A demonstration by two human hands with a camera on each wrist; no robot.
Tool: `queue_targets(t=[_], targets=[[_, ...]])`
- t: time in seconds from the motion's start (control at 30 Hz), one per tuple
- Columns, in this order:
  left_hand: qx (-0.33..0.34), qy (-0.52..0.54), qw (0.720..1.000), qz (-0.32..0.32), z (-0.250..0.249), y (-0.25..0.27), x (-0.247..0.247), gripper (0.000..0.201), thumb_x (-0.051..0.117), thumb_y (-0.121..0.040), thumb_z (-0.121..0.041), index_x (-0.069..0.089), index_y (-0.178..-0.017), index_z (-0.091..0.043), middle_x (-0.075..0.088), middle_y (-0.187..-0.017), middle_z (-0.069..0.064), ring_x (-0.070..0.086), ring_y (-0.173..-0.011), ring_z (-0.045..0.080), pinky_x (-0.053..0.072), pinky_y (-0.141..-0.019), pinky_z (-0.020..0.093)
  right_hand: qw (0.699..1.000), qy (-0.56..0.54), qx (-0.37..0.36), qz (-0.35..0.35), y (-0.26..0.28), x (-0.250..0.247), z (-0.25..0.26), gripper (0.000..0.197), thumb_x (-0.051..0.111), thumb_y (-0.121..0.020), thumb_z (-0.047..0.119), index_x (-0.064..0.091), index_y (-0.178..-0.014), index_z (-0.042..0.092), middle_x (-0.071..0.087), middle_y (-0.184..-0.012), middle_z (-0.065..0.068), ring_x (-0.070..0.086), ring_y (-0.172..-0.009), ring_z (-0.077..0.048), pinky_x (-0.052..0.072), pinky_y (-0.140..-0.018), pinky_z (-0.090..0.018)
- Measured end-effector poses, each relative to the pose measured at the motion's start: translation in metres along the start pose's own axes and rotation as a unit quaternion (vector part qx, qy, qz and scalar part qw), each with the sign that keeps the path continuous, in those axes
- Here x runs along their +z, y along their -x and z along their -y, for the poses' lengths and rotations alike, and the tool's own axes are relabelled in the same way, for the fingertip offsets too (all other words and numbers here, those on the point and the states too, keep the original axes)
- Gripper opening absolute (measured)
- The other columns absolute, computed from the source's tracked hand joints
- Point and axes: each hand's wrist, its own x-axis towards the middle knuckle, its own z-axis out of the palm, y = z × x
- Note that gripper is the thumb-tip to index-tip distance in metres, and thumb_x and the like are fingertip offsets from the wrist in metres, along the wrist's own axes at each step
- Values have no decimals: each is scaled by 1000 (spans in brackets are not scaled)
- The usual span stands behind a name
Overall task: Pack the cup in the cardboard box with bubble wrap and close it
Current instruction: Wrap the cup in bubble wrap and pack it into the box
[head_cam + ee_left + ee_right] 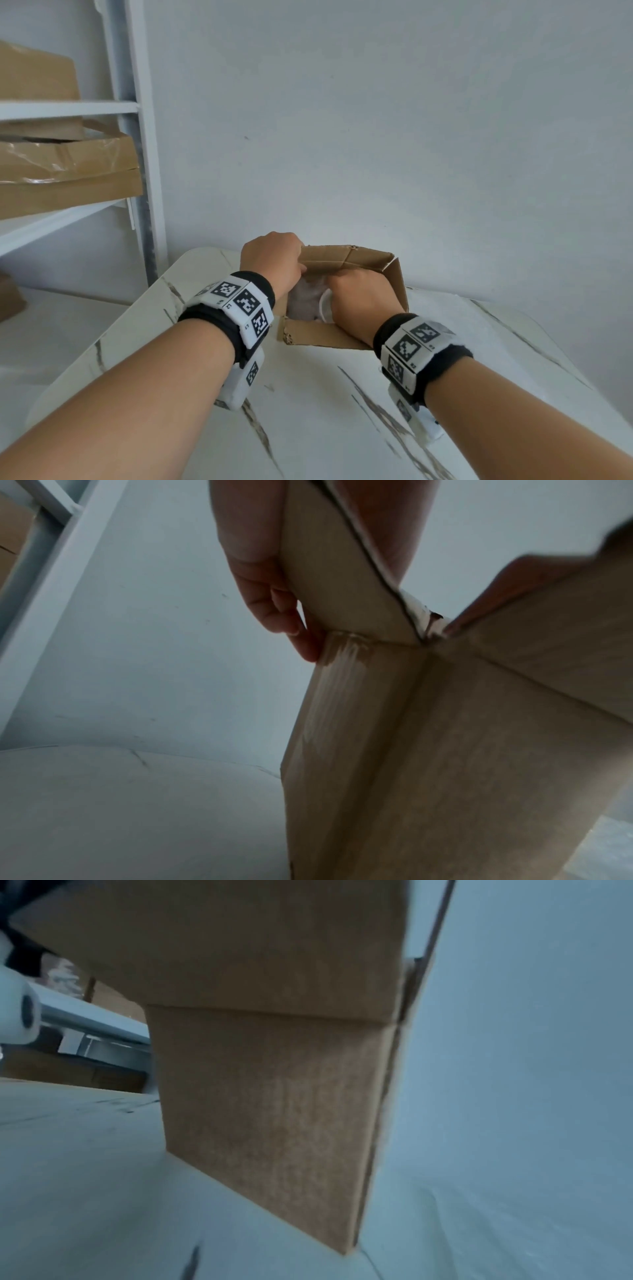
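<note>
A small cardboard box point(318, 337) stands open on the white marble table point(308, 411). Inside it lies the cup point(325, 306), pale and round, in clear bubble wrap point(303, 298). My right hand point(359, 298) reaches down into the box, and its curled fingers hold the wrapped cup; the fingertips are hidden. My left hand point(270, 260) grips the box's left flap point(329, 574), with its fingers point(274, 601) on the outer face. The right wrist view shows only the box's outer wall point(274, 1110).
A white metal shelf point(137, 137) stands at the left with brown cardboard boxes point(68, 164) on it. A plain white wall is close behind the table. The table's rounded far edge point(205, 251) lies just behind the box.
</note>
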Motion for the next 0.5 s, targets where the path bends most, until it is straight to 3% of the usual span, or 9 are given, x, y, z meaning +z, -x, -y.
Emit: queue_targets(t=[0.07, 0.17, 0.3, 0.5], targets=[[4, -6, 1000, -3, -1, 1, 1, 39, 61, -92, -33, 42, -61, -18, 43, -57, -5, 50, -65, 21, 34, -59, 27, 999, -29, 23, 24, 4, -2, -3, 30, 49, -87, 21, 64, -112, 13, 68, -115, -7, 63, -104, -27, 47, -85, -35], [14, -17, 1000, -8, -1, 1, 3, 30, 59, -93, -32, 50, -69, -17, 43, -58, -6, 50, -66, 20, 33, -57, 27, 997, -48, 20, 56, 3, -3, -4, 39, 48, -90, 20, 56, -128, 13, 61, -129, -8, 57, -117, -27, 45, -97, -36], [27, -27, 999, -18, 0, 1, 5, 22, 59, -93, -31, 57, -77, -17, 54, -71, -2, 51, -69, 21, 35, -60, 27, 989, -86, 50, 108, -8, 0, -8, 38, 45, -94, 20, 57, -130, 17, 61, -130, -7, 56, -120, -24, 44, -103, -36], [-3, -1, 1000, 12, 6, -10, 9, 28, 59, -92, -32, 51, -71, -16, 52, -67, -3, 52, -69, 22, 36, -61, 28, 973, -177, 66, 131, -16, -5, -13, 45, 45, -90, 14, 56, -133, 21, 55, -140, -5, 47, -130, -23, 36, -109, -31]])
